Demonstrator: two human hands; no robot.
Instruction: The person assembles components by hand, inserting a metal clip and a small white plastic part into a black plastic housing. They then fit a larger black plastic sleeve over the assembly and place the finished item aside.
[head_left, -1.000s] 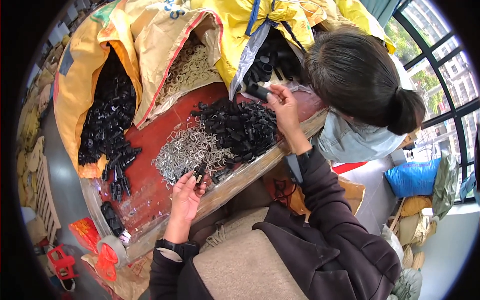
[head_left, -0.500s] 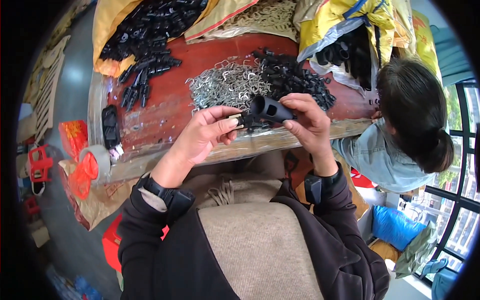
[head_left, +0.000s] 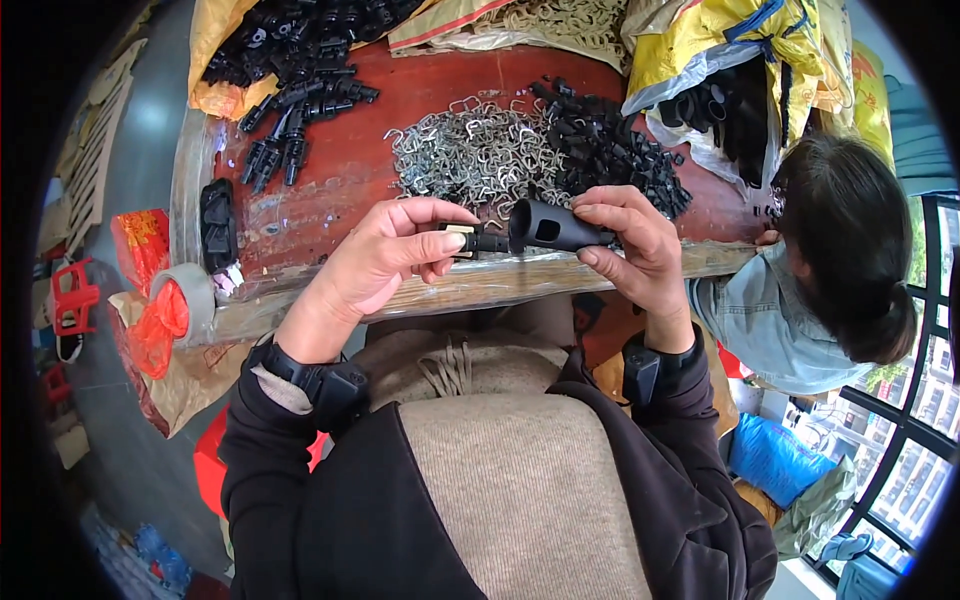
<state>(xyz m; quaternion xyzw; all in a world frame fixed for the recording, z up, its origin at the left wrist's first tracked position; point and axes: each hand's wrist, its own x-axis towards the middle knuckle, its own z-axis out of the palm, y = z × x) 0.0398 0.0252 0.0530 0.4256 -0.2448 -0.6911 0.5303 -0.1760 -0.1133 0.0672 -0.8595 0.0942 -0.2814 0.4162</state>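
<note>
The left fingers (head_left: pixel 428 248) pinch a small black part (head_left: pixel 489 242); the right fingers (head_left: pixel 622 214) grip a black tube (head_left: pixel 575 230), its mouth facing the left fingers. A tilted tube might snag the part; a slack pinch might drop it below them.

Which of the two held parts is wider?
The black tube in the right hand: its hollow end is clearly wider than the slimmer piece in the left hand.

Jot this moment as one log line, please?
Left hand: pinching small black part | Right hand: holding black tube, open end leftward | Table: silvery hooks, black pieces
</note>
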